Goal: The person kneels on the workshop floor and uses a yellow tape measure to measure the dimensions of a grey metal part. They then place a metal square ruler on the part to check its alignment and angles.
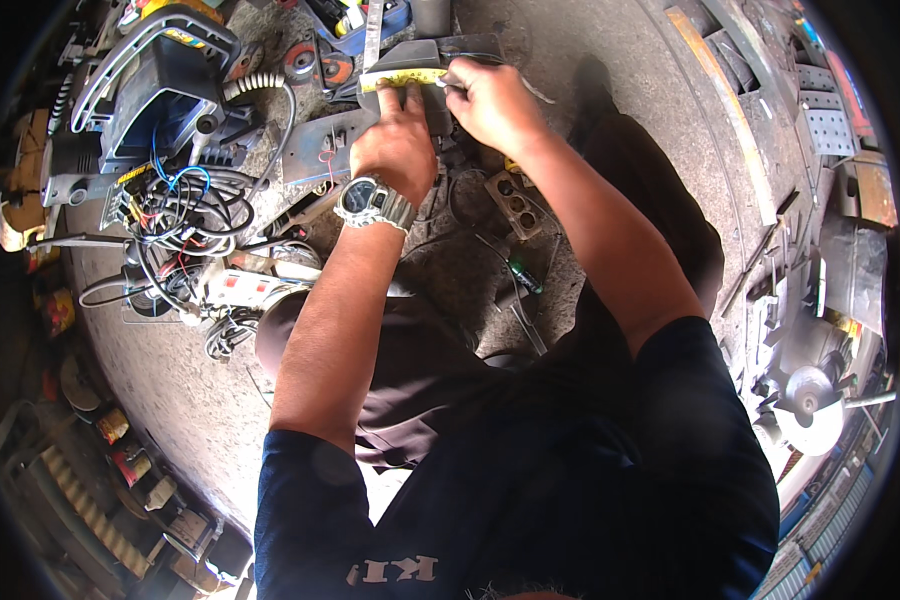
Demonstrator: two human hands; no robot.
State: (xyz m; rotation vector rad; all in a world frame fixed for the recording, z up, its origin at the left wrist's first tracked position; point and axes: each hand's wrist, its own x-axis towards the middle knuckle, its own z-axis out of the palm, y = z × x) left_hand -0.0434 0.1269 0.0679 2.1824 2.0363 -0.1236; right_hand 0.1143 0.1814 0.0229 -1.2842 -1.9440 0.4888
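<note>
A short yellow strip with dark marks, like a tape measure blade, lies across a dark metal piece at the top middle. My left hand, with a watch on its wrist, reaches onto it; two fingers are stretched out and press on the strip's near edge. Close to the strip's right end, my right hand is closed in a pinch. Something thin and small shows at its fingertips, too small to name. A narrow metal ruler-like bar points away from the strip's left end.
To the left stand a black and blue machine with a handle and a heap of tangled cables. Orange grinding discs and a blue bin lie beyond. A socket block sits below my right forearm. A long metal strip lies right.
</note>
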